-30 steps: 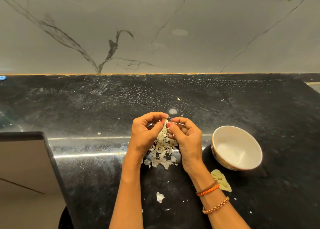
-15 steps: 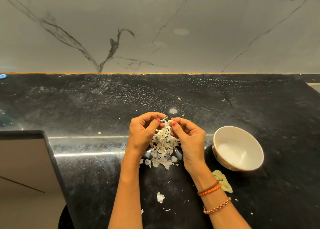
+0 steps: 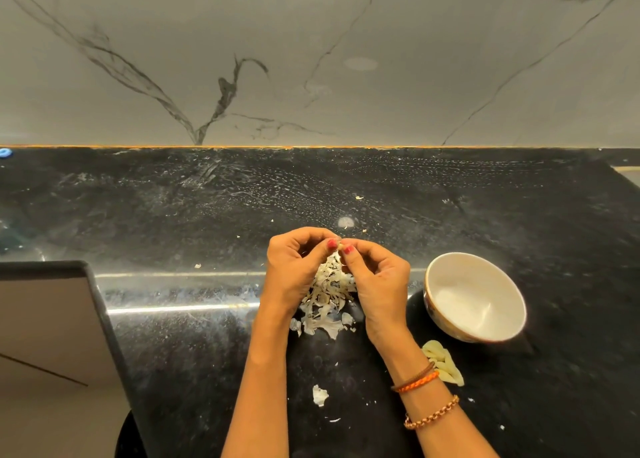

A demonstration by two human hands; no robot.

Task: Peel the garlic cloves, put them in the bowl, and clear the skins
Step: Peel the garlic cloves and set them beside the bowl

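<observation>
Both hands, left hand (image 3: 294,267) and right hand (image 3: 375,277), pinch one garlic clove (image 3: 340,246) (grips narrow) above the skins (image 3: 329,295).

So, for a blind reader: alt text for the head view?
Both hands, left hand and right hand, pinch a garlic clove above a skin pile on a black counter. Right: an empty bowl and peeled cloves.

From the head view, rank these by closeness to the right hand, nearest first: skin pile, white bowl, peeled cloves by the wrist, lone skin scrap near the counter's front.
1. Skin pile: directly beside and under the right hand, on its left.
2. White bowl: to its right.
3. Peeled cloves: toward the front, beside the wrist; too close to the bowl to call.
4. Lone skin scrap: farthest, front left.
</observation>
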